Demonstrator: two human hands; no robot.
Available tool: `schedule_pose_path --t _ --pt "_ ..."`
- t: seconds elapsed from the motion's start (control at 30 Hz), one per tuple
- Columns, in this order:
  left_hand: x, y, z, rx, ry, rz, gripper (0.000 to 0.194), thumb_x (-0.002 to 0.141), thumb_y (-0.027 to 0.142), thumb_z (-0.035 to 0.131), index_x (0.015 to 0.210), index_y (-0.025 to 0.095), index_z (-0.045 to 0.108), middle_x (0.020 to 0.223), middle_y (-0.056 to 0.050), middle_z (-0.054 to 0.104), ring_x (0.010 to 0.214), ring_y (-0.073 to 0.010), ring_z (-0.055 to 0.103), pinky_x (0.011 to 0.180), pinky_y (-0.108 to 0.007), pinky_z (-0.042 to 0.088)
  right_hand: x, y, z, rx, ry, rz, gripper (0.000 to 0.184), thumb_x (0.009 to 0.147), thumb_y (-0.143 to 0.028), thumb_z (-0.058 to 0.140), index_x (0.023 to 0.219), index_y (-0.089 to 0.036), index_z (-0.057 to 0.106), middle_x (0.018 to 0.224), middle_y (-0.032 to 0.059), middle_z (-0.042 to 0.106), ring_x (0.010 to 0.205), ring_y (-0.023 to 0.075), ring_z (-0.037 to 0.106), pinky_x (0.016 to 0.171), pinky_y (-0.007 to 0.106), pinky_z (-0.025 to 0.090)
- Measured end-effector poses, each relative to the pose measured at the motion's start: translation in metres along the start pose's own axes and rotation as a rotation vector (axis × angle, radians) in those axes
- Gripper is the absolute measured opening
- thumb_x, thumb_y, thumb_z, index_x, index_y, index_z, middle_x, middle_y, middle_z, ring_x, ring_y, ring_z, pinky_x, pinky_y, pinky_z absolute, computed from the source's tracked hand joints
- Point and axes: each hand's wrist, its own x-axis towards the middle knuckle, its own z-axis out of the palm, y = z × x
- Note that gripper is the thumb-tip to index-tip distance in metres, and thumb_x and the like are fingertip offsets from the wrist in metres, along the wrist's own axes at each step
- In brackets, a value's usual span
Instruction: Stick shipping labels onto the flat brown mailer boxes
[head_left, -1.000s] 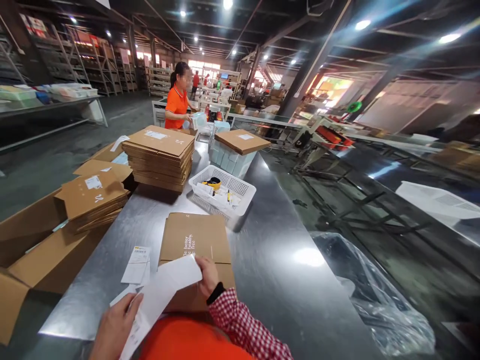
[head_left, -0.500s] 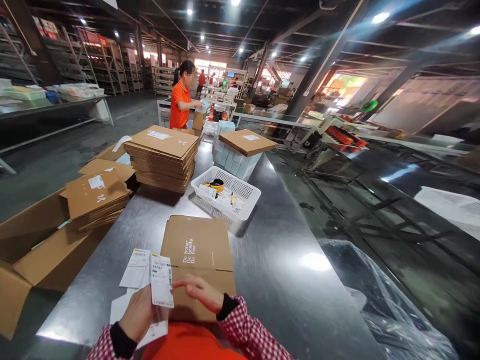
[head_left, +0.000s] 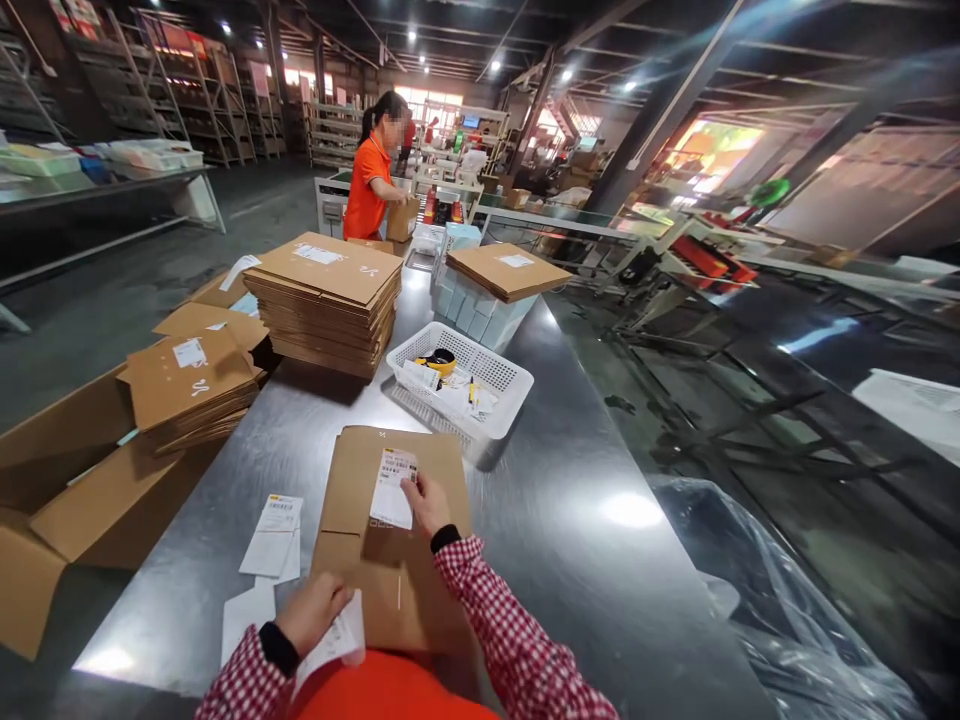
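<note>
Presently, right hand, fingers pressed together, rests its tips on the edge of a white barcode label lying on a flat brown cardboard mailer atop the brushed-steel desk; left hand pinches a white paper slip.

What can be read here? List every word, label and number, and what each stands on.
"M", as far as can be told: small mark at the top edge of the cardboard mailer.
Printed label on that mailer, by the right hand: too small to read.
Slip in the left hand: too small to read.
Paper slips on the steel table: too small to read.
White label on the stacked flat mailers: too blurred to read.
</note>
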Motion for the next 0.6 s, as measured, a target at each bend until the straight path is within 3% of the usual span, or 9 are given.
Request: schedule_pose_path --t 0.13,0.27,0.37,0.47,0.53,0.6 --pt "0.000 -0.011 0.007 -0.016 0.040 0.055 0.040 0.093 0.036 0.028 0.083 0.018 0.063 0.089 -0.009 0.068 0.088 -0.0221 0.063 0.077 -0.033 0.043 0.034 0.011 -0.010 -0.249 -0.084 0.018 0.031 0.078 -0.035 0.061 0.099 -0.012 0.062 0.091 0.0076 0.068 0.083 0.0198 0.061 0.072 0.028 0.042" --pt "0.003 -0.015 0.015 -0.027 0.052 0.062 0.040 0.093 0.035 0.028 0.082 0.019 0.063 0.095 -0.009 0.065 0.092 -0.0214 0.061 0.083 -0.034 0.043 0.037 0.013 -0.008 -0.464 -0.150 0.063 0.036 0.077 -0.031 0.064 0.109 -0.014 0.059 0.098 0.0129 0.068 0.092 0.0263 0.061 0.078 0.034 0.043" --pt "0.003 -0.017 0.018 -0.039 0.052 0.070 0.041 0.094 0.034 0.026 0.084 0.019 0.063 0.097 -0.010 0.064 0.093 -0.0205 0.061 0.084 -0.034 0.044 0.031 0.012 -0.010 -0.574 -0.145 0.102 0.058 0.076 -0.039 0.067 0.125 -0.013 0.050 0.107 0.0172 0.065 0.102 0.0307 0.059 0.085 0.038 0.042" --pt "0.002 -0.019 0.019 -0.045 0.047 0.085 0.039 0.094 0.034 0.027 0.084 0.019 0.062 0.096 -0.010 0.064 0.092 -0.0201 0.062 0.083 -0.033 0.045 0.024 0.011 -0.004 -0.736 0.005 0.114 0.083 0.078 -0.048 0.062 0.141 -0.005 0.030 0.124 0.0264 0.054 0.116 0.0365 0.049 0.093 0.044 0.038" --pt "0.003 -0.020 0.022 -0.046 0.049 0.084 0.039 0.093 0.034 0.028 0.082 0.019 0.063 0.095 -0.010 0.064 0.089 -0.0209 0.063 0.081 -0.034 0.047 0.021 0.009 0.011 -0.805 0.029 0.006 0.074 0.086 -0.048 0.050 0.144 -0.007 0.027 0.138 0.0253 0.042 0.128 0.0360 0.039 0.102 0.048 0.030" --pt "0.005 -0.021 0.026 -0.051 0.059 0.081 0.039 0.093 0.034 0.028 0.083 0.019 0.063 0.097 -0.012 0.064 0.089 -0.0220 0.064 0.080 -0.035 0.048 0.022 0.008 0.028 -0.804 -0.094 -0.172 0.062 0.091 -0.046 0.041 0.144 -0.017 0.031 0.149 0.0157 0.033 0.137 0.0307 0.026 0.110 0.049 0.017"
